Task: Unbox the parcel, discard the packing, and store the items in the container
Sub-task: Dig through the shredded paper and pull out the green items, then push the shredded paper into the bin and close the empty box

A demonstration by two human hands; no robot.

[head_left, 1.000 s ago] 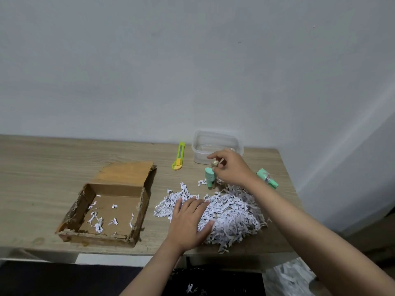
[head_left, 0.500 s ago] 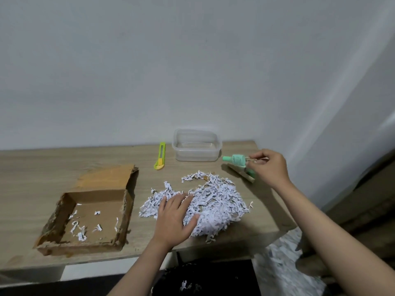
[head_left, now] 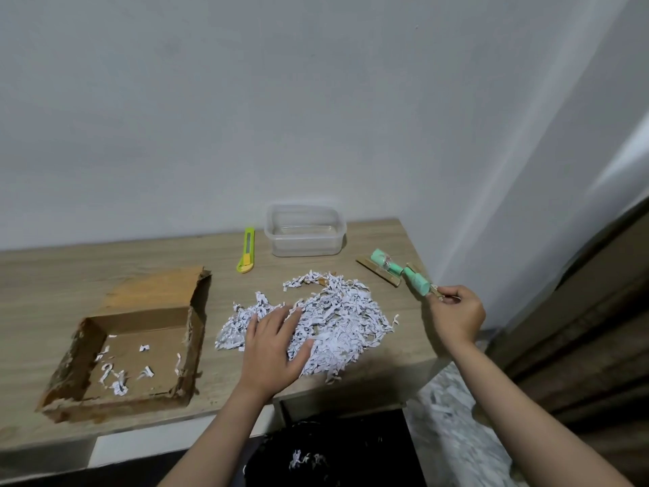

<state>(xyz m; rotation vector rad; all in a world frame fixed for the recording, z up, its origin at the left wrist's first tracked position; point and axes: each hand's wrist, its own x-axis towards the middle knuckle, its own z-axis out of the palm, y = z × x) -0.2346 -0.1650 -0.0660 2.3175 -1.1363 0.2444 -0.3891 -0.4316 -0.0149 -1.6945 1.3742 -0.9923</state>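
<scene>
Shreds of white paper were seen in a black bin (head_left: 333, 458) below the desk's near edge. On the desk (head_left: 42, 268), the left hand (head_left: 274, 349) was laid flat, fingers spread, on the near-left part of a heap of shredded paper (head_left: 337, 328) close to the near edge; nothing was gripped by it. At the near-left corner an opened cardboard box (head_left: 133, 342) was set, with a few paper scraps left inside. By the desk's right edge the right hand (head_left: 454, 318) was closed in a pinch on the near end of a green roll (head_left: 418, 281), which was held tilted and pointing away to the left. Just beyond it, a second green roll (head_left: 384, 263) was lying across a flat wooden strip (head_left: 377, 272) near the right edge. Farther back, a yellow-green box cutter (head_left: 247, 251) was lying toward the far edge, well apart from both hands. Beside it to the right, a clear plastic container (head_left: 305, 240) was standing against the far edge with nothing visible inside, well apart from the held roll.
</scene>
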